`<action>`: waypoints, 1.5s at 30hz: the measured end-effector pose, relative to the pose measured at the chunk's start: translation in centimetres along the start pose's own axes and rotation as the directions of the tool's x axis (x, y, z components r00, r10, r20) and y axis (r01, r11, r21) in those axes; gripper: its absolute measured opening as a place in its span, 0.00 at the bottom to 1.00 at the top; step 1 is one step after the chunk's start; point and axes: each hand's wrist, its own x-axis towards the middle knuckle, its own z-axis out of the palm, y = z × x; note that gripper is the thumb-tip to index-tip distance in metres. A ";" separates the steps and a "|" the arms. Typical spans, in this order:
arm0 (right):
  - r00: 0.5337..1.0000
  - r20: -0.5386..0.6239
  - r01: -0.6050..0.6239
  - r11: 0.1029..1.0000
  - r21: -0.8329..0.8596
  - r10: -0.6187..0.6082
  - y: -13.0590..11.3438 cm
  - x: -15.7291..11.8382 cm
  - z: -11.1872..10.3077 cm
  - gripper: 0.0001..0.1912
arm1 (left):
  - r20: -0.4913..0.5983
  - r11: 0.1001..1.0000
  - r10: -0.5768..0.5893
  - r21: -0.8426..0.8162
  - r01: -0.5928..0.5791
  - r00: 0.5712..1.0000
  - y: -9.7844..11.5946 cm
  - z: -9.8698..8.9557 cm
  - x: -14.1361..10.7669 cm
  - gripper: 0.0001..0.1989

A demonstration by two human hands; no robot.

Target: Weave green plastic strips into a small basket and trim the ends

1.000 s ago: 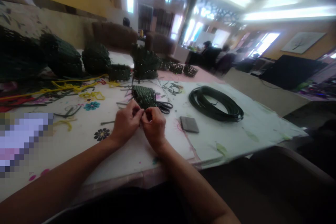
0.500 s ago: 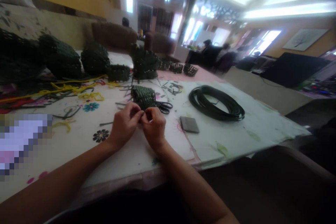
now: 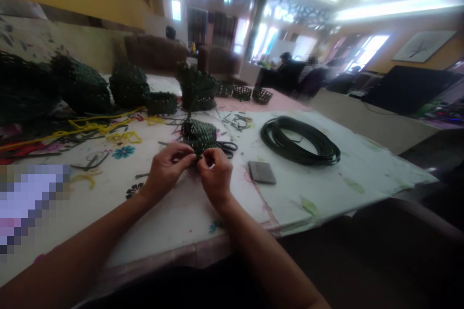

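A small dark green woven basket lies on the table just beyond my fingertips. My left hand pinches at its near edge, thumb and forefinger together. My right hand is closed in a pinch at the same edge, a little to the right. The fingertips nearly meet, and the bit of weave between them is too small and dark to make out. Black scissor handles show beside the basket's right side, with the blades hidden.
A coil of dark green strip and a grey square block lie to the right. Several larger woven baskets line the back. Yellow cord and cut strip pieces are scattered about. People sit far off.
My fingertips have shifted slightly apart, the left hand moving a little to the left. The basket stays in nearly the same place, and the view has tilted slightly.
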 end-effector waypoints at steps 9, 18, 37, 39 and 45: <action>1.000 0.000 -0.002 1.000 0.017 0.002 0.0 0.1 0.1 0.04 | 0.072 0.996 -0.085 0.026 0.084 0.994 -1.2 -0.3 0.3 0.18; 1.000 0.015 -0.010 1.000 0.019 0.010 -0.3 -0.1 0.3 0.04 | -0.048 0.982 -0.007 0.190 0.016 0.999 -0.8 0.2 -0.2 0.11; 0.999 0.002 0.050 0.999 -0.009 -0.050 -0.2 -0.5 0.4 0.05 | -0.070 0.959 0.021 0.282 -0.001 0.997 0.9 0.4 -0.7 0.11; 0.999 0.011 0.052 0.999 -0.014 -0.051 -0.2 -0.5 0.4 0.05 | -0.061 0.969 -0.014 0.246 0.028 0.998 0.8 0.3 -0.5 0.11; 0.999 0.001 0.053 0.999 0.010 -0.053 -0.3 -0.4 0.4 0.06 | -0.082 0.965 -0.055 0.252 0.074 0.995 0.8 0.5 -0.3 0.11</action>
